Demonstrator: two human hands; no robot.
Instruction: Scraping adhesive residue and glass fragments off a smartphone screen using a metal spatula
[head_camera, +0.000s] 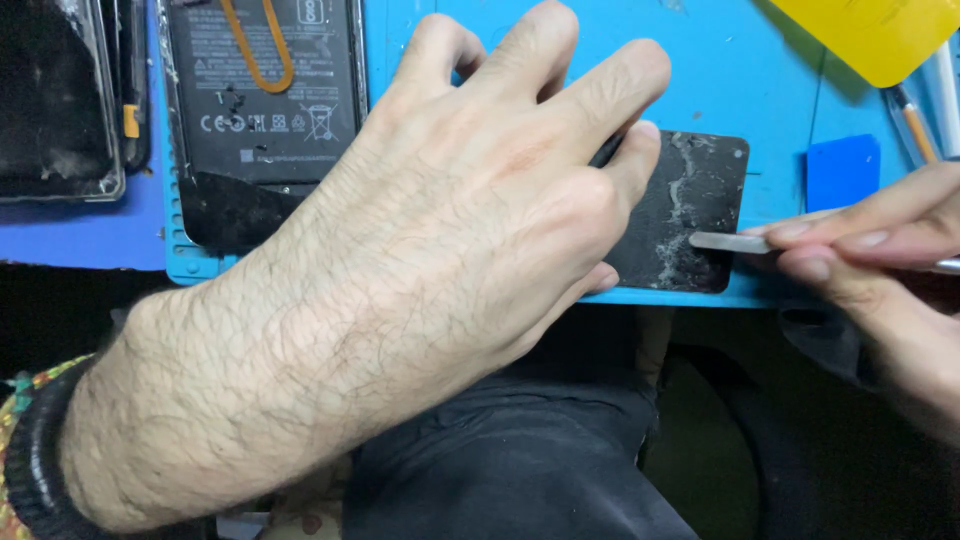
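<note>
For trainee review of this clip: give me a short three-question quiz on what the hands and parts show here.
1. True or false: the left hand presses on the black plate.
2. What does the right hand hold: A) yellow card, B) metal blade, C) brush?
3. What colour is the mat?

Key: 1 true. 2 B; its tip lies on the plate's whitish residue. 3 blue.

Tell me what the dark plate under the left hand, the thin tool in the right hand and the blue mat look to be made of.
Dark plate: likely thin metal or plastic sheet, matte black, crusted with pale adhesive residue. Thin tool: apparently bare steel, flat with a dull grey sheen. Blue mat: probably silicone or rubber, smooth matte with moulded ridges. The left hand presses the plate; the right hand pinches the tool.
</note>
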